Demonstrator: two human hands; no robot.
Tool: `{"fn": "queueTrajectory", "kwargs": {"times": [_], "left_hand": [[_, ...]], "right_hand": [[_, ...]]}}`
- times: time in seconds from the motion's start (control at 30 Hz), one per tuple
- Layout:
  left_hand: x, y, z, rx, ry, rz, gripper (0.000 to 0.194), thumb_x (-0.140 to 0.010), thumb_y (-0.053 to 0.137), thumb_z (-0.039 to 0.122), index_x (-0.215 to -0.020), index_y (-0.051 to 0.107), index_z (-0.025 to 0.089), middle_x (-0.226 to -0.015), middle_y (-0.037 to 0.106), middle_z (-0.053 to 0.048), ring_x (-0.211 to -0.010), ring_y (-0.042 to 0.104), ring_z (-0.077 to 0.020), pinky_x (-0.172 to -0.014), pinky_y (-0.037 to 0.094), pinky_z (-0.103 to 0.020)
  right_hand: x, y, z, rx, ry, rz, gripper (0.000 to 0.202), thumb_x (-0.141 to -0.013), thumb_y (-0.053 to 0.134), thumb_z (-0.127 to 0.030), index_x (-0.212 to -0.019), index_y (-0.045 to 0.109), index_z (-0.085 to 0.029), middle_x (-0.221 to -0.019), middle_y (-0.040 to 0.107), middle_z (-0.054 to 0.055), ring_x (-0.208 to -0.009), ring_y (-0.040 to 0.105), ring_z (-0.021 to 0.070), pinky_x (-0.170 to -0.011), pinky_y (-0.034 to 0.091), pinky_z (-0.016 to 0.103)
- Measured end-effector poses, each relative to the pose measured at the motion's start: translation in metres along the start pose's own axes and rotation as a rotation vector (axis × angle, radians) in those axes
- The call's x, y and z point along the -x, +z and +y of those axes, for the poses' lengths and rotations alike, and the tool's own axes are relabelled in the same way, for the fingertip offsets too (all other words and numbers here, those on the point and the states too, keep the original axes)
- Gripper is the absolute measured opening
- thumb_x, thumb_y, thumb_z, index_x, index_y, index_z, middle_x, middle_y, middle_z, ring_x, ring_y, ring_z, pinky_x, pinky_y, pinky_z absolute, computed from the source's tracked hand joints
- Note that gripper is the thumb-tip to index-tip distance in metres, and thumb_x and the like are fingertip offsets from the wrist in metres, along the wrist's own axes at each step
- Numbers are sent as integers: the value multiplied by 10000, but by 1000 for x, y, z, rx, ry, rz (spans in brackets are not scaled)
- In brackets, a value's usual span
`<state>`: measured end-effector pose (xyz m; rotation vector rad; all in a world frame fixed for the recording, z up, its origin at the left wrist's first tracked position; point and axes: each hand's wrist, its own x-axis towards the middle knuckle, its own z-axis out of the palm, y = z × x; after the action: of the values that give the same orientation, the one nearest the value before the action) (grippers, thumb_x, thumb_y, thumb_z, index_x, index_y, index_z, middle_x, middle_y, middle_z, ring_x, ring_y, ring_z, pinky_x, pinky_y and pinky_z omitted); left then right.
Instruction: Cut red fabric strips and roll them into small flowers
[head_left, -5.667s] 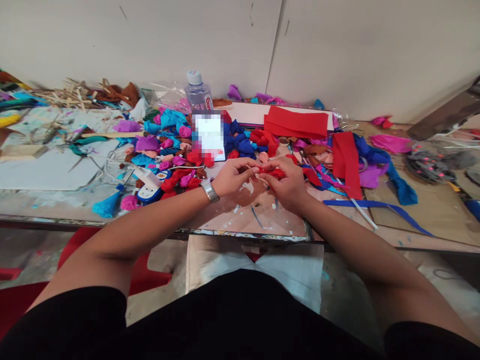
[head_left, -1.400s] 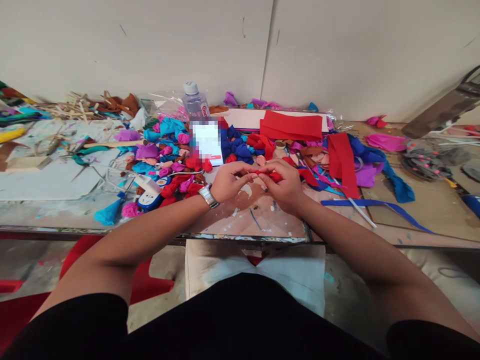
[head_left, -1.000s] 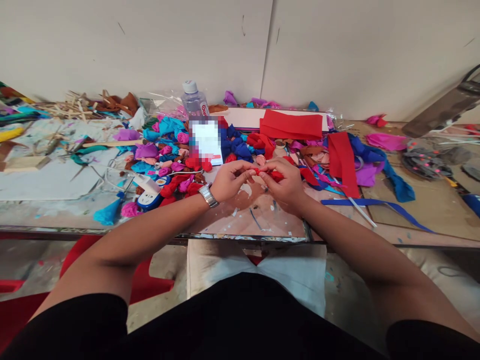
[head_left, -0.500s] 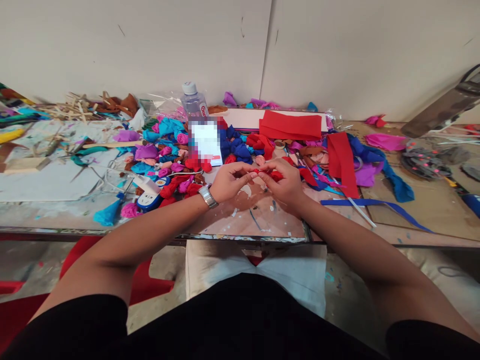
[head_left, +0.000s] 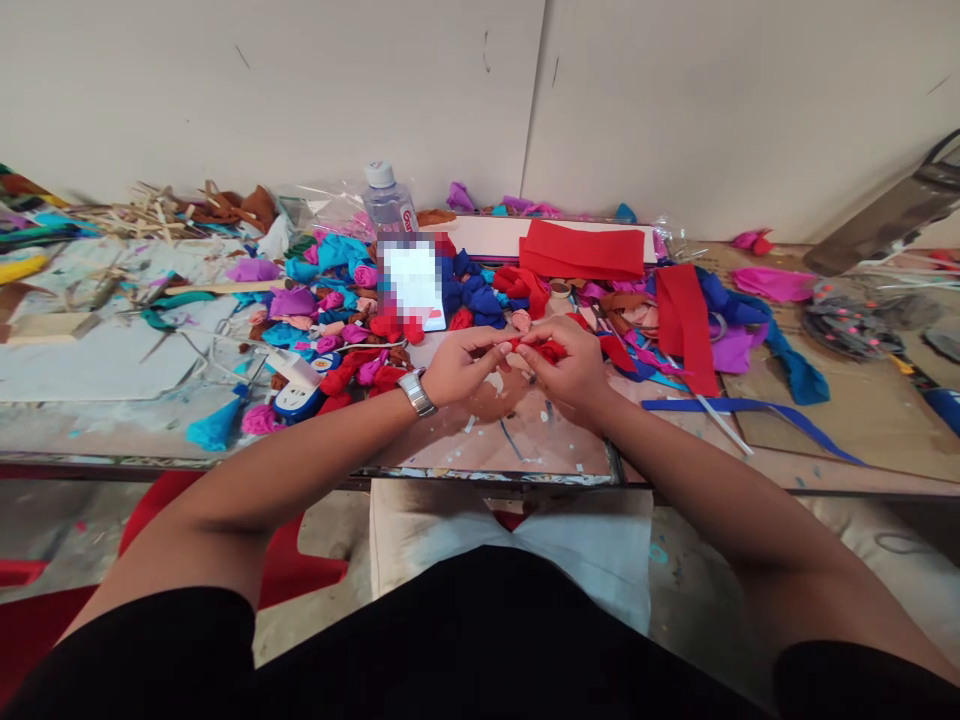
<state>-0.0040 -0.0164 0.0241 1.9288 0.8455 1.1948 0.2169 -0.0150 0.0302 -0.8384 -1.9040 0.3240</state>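
Note:
Between my two hands is a small piece of red crepe paper (head_left: 553,351), partly hidden by the fingers. My left hand (head_left: 466,366), with a metal watch (head_left: 417,392) on its wrist, pinches one end of the paper between thumb and fingers. My right hand (head_left: 566,366) is closed around the other end, its thumb close to the left thumb. Just behind the hands lie a pale pink paper rosette (head_left: 520,321) and a red crumpled piece (head_left: 525,288). A lit phone (head_left: 420,285), partly blurred out, leans on the pile behind my left hand.
Heaped crumpled paper in purple, blue and red (head_left: 337,260) covers the table left of my hands. A power strip (head_left: 298,390) lies there. Behind stands a water bottle (head_left: 390,205). Red sheets (head_left: 581,250), a blue strip (head_left: 757,408) and a dark bottle (head_left: 881,215) are rightward.
Both hands stay in nearly the same place, still pinching the red crepe paper. The fingers have shifted only slightly.

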Motion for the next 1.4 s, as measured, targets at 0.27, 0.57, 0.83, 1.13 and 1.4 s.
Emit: {"fn": "queueTrajectory", "kwargs": {"times": [0.27,0.57,0.83,1.13,1.4], "left_hand": [[-2,-1,0,15,30,-25,384,-1036,688,531,-1126,846,193,-967,841,-88,-708,747,-142,-666,586,-259],[-4,-1,2,43,-25,-5,465,-977,738,613,-1061,834,166,-864,821,-80,-656,735,-138,-624,573,-239],[-4,-1,1,58,9,-3,452,-990,735,590,-1013,814,145,-839,810,-78,-666,729,-131,-616,551,-223],[-4,-1,1,148,-3,-102,433,-1020,706,568,-1030,777,141,-800,783,-59,-656,705,-115,-624,556,-212],[-5,0,-2,202,-31,-43,441,-1029,686,583,-1053,767,150,-735,760,-46,-624,689,-116,-588,545,-212]], "right_hand": [[1,2,2,-65,-31,-11,201,-1007,767,-423,-1160,804,-299,-1110,783,57,-1074,734,262,-997,590,467],[1,2,4,-55,-120,18,188,-1032,735,-392,-1161,847,-312,-1133,746,72,-1097,732,253,-1010,609,466],[0,1,4,-83,-73,-19,236,-986,786,-499,-1017,788,-265,-1006,780,60,-997,728,256,-935,586,448],[1,1,2,-100,-77,4,250,-950,830,-506,-948,773,-263,-922,791,41,-946,729,255,-892,559,434],[-1,-4,1,-48,-119,11,207,-980,810,-450,-1110,812,-289,-1052,839,43,-1008,764,258,-920,581,431]]}}
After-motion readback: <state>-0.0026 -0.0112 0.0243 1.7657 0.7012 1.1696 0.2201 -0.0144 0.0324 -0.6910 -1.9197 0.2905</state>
